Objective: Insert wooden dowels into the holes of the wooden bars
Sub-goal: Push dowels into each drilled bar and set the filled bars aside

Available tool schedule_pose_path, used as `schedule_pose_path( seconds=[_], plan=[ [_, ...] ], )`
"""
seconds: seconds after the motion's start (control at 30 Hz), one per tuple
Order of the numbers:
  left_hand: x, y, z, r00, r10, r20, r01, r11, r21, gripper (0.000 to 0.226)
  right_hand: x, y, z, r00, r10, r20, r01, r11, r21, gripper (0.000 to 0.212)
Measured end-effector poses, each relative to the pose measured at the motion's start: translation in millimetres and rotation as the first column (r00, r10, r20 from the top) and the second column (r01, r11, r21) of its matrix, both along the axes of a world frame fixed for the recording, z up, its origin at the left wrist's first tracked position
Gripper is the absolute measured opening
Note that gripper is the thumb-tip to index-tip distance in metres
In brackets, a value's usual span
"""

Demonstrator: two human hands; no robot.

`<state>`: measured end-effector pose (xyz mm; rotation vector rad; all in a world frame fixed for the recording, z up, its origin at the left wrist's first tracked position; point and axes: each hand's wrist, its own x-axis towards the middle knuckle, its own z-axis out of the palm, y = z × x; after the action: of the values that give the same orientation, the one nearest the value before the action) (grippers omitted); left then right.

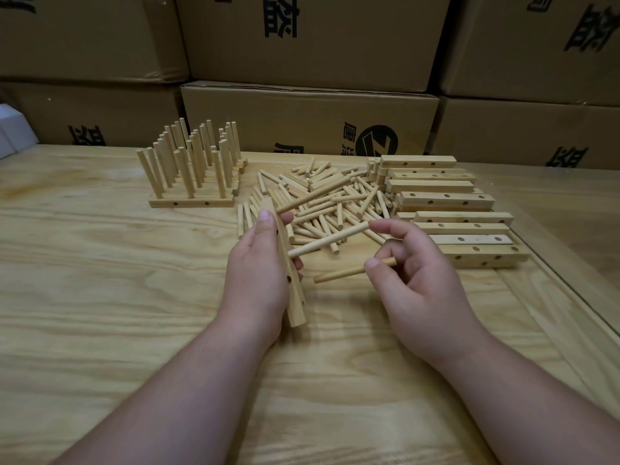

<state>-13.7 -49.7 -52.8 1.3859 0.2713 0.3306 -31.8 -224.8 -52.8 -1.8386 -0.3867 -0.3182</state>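
Note:
My left hand (258,273) grips a wooden bar (291,290) held on end above the table, its holes facing right. Two dowels stick out of the bar to the right: an upper dowel (312,198) and a middle dowel (327,239). My right hand (412,280) touches the far tip of the middle dowel with its fingertips and pinches a third dowel (349,271) between thumb and finger, its free end pointing at the bar's lower part. A loose pile of dowels (335,199) lies behind my hands.
Finished bars with upright dowels (191,169) stand at the back left. A stack of bare drilled bars (449,209) lies at the right. Cardboard boxes (312,115) wall off the back. The wooden table (100,280) has a raised edge at the right.

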Motion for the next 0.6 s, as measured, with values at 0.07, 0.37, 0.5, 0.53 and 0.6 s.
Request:
schedule_pose_path(
  seconds=[0.07, 0.37, 0.5, 0.53, 0.6],
  plan=[
    [0.0, -0.3, 0.6, 1.0, 0.01, -0.005, -0.01, 1.0, 0.015, 0.043, -0.8, 0.1, 1.2, 1.0, 0.003, -0.001, -0.003, 1.0, -0.003, 0.037],
    [-0.9, -2.1, 1.4, 0.998, 0.057, -0.015, -0.056, 0.998, 0.043, 0.045, -7.2, 4.0, 0.1, 0.999, 0.022, 0.038, -0.022, 1.0, 0.011, 0.054],
    [-1.0, -1.8, 0.8, 0.997, 0.07, -0.019, -0.069, 0.997, 0.044, 0.046, -6.8, 2.8, 2.5, 0.998, 0.005, 0.07, -0.003, 1.0, -0.025, 0.052],
    [-0.9, -1.8, 0.7, 0.997, 0.074, -0.022, -0.073, 0.996, 0.051, 0.046, -6.7, 2.3, 2.6, 0.998, 0.005, 0.066, -0.004, 1.0, -0.017, 0.051],
    [-0.3, -1.8, 0.2, 0.996, 0.086, -0.029, -0.084, 0.994, 0.075, 0.048, -6.5, 1.5, 3.2, 0.998, 0.008, 0.064, -0.008, 1.0, -0.008, 0.051]
  ],
)
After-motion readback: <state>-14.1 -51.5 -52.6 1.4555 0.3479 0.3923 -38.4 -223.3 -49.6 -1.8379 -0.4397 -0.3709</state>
